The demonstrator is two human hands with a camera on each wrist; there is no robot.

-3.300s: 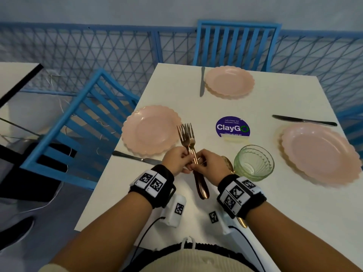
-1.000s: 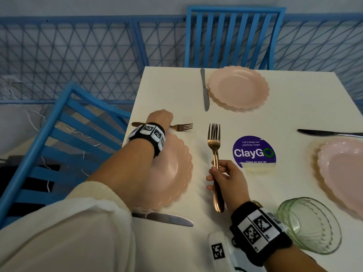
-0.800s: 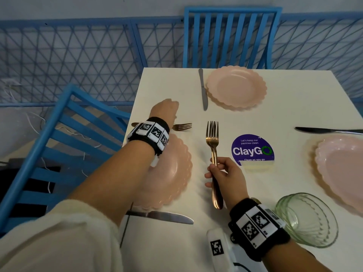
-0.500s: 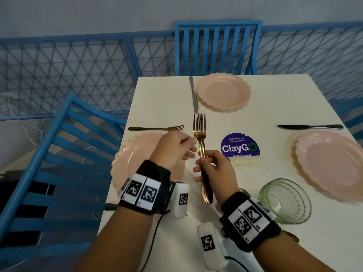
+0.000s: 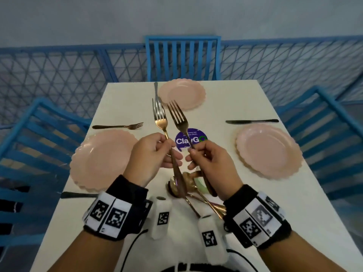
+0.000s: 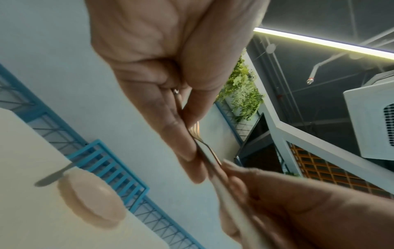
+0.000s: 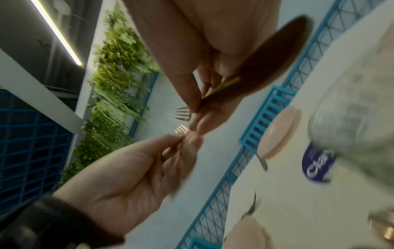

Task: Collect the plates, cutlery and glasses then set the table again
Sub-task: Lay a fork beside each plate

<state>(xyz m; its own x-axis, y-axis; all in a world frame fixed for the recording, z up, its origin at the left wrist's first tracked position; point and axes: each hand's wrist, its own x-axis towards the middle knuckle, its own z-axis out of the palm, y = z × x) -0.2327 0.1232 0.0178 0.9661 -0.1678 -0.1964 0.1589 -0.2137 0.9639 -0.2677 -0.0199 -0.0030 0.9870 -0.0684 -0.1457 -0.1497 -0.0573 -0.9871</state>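
Note:
Both hands are raised over the near middle of the white table, each holding one gold fork upright. My left hand pinches the stem of the left fork. My right hand grips the right fork, whose tines lean left. In the left wrist view the left fork runs between finger and thumb. Three pink plates lie at the left, far end and right. A third fork lies beyond the left plate.
Knives lie beside the far plate, beyond the right plate and near the left plate. Gold spoons and a green glass sit under my hands. Blue chairs surround the table; a ClayGo sticker marks its middle.
My left hand came back from the left plate and took one of the two forks from my right hand. The forks now stand apart, one in each hand.

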